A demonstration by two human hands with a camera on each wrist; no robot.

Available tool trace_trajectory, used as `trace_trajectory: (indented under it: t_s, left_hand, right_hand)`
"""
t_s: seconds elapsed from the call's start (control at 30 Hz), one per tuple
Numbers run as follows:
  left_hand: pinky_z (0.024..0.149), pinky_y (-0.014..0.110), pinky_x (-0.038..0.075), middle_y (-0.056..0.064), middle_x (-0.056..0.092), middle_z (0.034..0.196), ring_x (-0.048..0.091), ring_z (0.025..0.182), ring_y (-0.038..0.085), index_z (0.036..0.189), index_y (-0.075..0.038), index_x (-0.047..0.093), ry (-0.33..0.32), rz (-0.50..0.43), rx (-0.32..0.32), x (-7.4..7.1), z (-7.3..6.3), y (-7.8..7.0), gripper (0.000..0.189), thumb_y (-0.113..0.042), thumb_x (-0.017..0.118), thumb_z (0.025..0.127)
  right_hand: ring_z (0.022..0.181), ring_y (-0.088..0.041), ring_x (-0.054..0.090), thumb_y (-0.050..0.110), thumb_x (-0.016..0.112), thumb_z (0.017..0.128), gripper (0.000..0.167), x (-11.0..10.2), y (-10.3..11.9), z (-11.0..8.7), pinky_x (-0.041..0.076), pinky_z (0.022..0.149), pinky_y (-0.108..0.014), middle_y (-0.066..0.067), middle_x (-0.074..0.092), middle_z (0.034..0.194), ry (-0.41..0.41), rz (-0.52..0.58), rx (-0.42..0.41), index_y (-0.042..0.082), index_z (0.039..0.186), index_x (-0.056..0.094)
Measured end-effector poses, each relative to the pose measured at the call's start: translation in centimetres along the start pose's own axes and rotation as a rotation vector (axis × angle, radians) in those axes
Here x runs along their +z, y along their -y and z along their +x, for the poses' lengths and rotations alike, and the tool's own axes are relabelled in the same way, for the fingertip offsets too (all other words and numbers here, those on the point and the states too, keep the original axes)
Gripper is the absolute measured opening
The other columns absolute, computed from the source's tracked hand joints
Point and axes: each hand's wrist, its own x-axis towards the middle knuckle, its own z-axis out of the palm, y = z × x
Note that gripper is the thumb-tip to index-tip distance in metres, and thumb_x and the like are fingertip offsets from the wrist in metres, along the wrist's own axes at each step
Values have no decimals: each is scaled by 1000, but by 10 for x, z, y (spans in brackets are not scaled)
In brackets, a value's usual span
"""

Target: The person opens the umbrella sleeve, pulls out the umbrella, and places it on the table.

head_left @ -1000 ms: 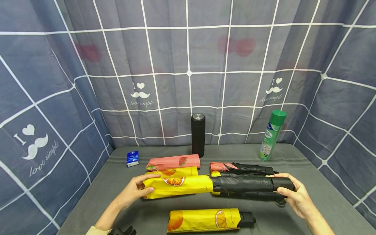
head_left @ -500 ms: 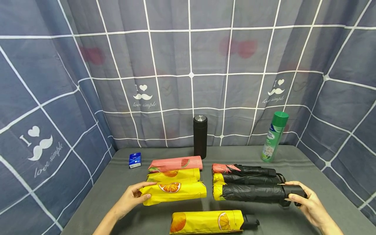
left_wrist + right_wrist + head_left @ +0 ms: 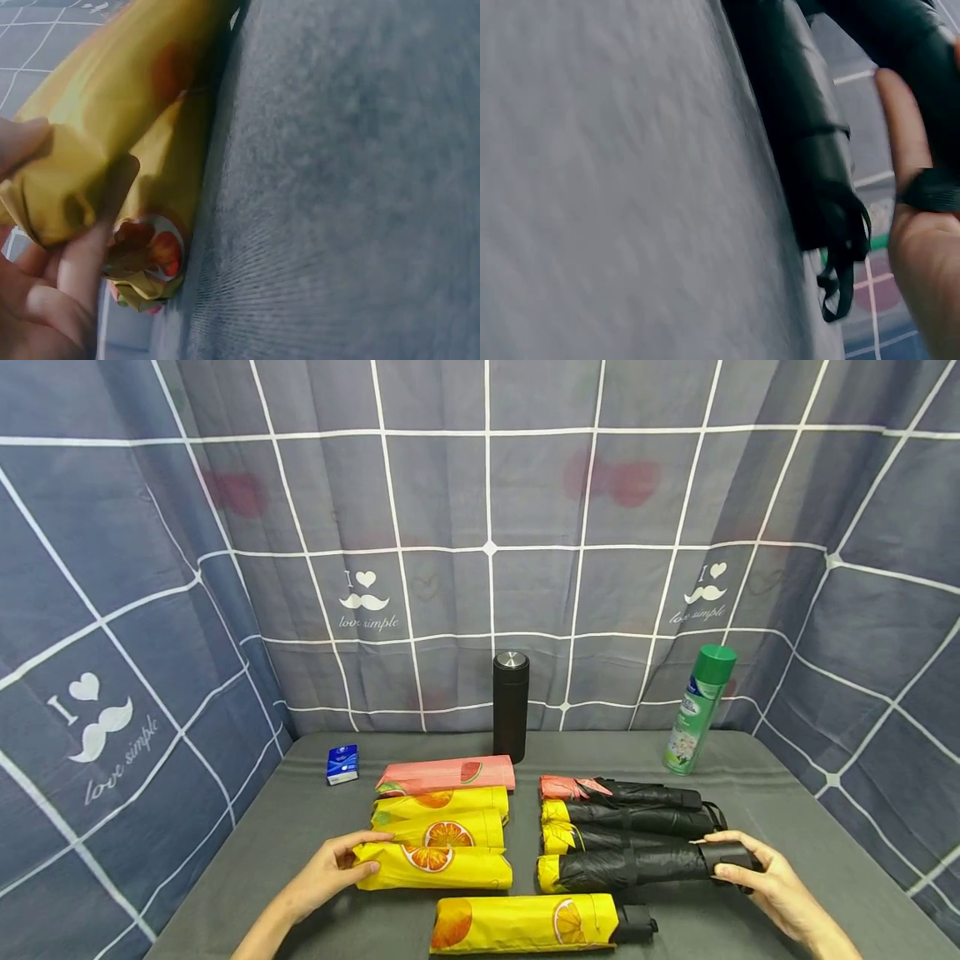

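Note:
My left hand pinches the closed end of a yellow umbrella sleeve printed with an orange slice, thumb below and fingers above. In the left wrist view that sleeve is tilted, with another yellow sleeve behind it. My right hand grips the handle end of a folded black umbrella with a yellow tip. A gap separates sleeve and umbrella. Another black umbrella with a wrist strap lies beyond it in the right wrist view. In front lies a yellow-sleeved umbrella with its black handle showing.
Behind the held sleeve lie two yellow sleeves and a pink one. Several folded umbrellas lie in a column at right. Further back stand a black flask, a green spray can and a blue packet.
One second ago the umbrella was partly inside the yellow sleeve; it has been drawn out rightward. Both hands have since lowered sleeve and umbrella toward the front of their columns.

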Motion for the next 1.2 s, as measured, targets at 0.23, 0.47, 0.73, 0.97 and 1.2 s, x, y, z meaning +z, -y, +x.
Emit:
trace_trajectory:
  t_s: [0.23, 0.47, 0.73, 0.97, 1.2]
  left_hand:
    - [65, 25, 48, 16, 58, 124, 52, 85, 4, 128, 1, 55, 43, 59, 17, 0, 1, 7, 36, -3, 57, 93]
    - [67, 26, 51, 23, 58, 120, 54, 89, 6, 126, 3, 56, 95, 172, 93, 2, -2, 2, 36, -4, 61, 91]
    - [82, 32, 51, 25, 57, 120, 59, 105, 21, 127, 6, 53, 58, 225, 86, -5, -3, -24, 39, -7, 61, 92]
    - [87, 42, 47, 12, 56, 126, 57, 110, 21, 129, 5, 51, 63, 130, 213, -3, 2, -51, 41, 8, 58, 89]
    - [89, 40, 47, 20, 54, 127, 55, 113, 30, 130, 3, 51, 337, 14, 216, 41, 10, -54, 38, 5, 54, 92]
  right_hand:
    - [103, 0, 50, 8, 58, 92, 35, -3, 1, -1, 48, 78, -29, 16, 57, 117, -106, -447, 199, -2, 126, 55]
    - [105, 8, 49, 1, 69, 83, 30, -3, -3, -2, 44, 77, -16, 7, 63, 112, -109, -639, 5, 0, 113, 64]
    - [97, 5, 54, 8, 74, 81, 29, -3, -1, -3, 46, 71, -17, 8, 66, 105, -87, -746, -6, 6, 109, 67]
    - [89, 5, 56, 23, 79, 76, 27, -1, 5, 1, 47, 65, -21, 10, 67, 98, -98, -945, 3, 18, 102, 70]
    - [85, 3, 57, 37, 76, 77, 31, 1, 8, -2, 48, 61, -25, 3, 68, 94, -63, -1018, 118, 19, 100, 67]
